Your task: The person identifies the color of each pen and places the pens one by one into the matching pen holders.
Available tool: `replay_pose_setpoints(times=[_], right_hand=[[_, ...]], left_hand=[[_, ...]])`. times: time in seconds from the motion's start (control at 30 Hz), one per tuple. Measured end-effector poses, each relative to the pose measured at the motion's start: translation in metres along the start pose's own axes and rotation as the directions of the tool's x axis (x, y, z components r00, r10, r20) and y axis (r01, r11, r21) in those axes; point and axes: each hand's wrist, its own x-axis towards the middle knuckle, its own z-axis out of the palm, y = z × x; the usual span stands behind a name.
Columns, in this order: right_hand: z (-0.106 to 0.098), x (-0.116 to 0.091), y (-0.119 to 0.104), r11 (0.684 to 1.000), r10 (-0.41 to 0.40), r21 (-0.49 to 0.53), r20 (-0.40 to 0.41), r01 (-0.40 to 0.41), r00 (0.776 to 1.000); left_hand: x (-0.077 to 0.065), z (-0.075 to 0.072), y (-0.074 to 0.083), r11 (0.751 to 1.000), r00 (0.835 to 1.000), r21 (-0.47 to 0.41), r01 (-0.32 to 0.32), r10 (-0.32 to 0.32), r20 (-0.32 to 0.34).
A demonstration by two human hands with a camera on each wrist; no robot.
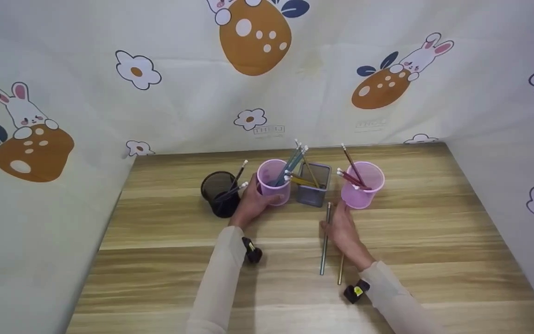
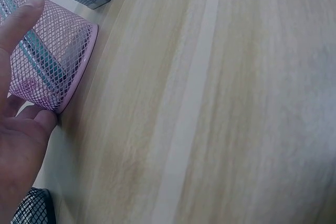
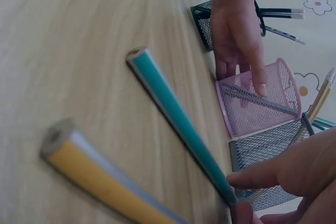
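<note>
My left hand (image 1: 254,202) grips a pink mesh pen cup (image 1: 274,194) that holds several teal pencils (image 1: 290,166). In the left wrist view the thumb (image 2: 23,19) lies along the cup's side, with fingers around its lower part. Between the thumb and a finger of my right hand (image 1: 344,232) is a teal pencil (image 3: 173,116), pinched near its eraser end. A yellow pencil (image 3: 105,177) lies beside it, partly under the right hand in the head view. The right fingertips are close below a second pink cup (image 1: 359,198) with red pencils (image 1: 352,176).
A black mesh cup (image 1: 224,206) with dark pencils stands left of the left hand. Between the pink cups is a grey square mesh holder (image 1: 312,197) with yellow pencils (image 1: 306,181). The wooden table (image 1: 165,260) meets a patterned cloth (image 1: 179,116) behind the cups.
</note>
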Motion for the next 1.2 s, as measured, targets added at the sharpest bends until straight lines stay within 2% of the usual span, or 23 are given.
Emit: replay_pose_setpoints(times=[0.23, 0.57, 0.8, 1.07, 1.2], right_hand=[[-0.002, 0.001, 0.002, 1.000, 0.000, -0.015, 0.027, 0.000, 1.000], [-0.005, 0.001, 0.000, 1.000, -0.004, -0.019, 0.048, 0.005, 0.999], [-0.008, -0.003, -0.012, 0.996, 0.017, 0.091, 0.104, -0.027, 0.994], [-0.017, -0.010, -0.029, 0.999, -0.049, 0.003, 0.061, 0.048, 0.997], [-0.022, -0.014, -0.040, 0.998, -0.068, 0.021, 0.056, 0.067, 0.996]], left_hand=[[0.001, 0.000, 0.001, 1.000, 1.000, -0.001, 0.021, -0.021, 0.003], [0.001, -0.002, 0.000, 1.000, 1.000, -0.027, 0.010, -0.010, 0.002], [0.002, -0.001, -0.002, 0.997, 1.000, -0.082, 0.011, -0.011, -0.008], [-0.002, 0.001, 0.002, 0.999, 0.999, -0.038, 0.038, -0.038, -0.002], [-0.001, 0.001, 0.002, 0.999, 0.999, -0.035, 0.032, -0.032, -0.005]])
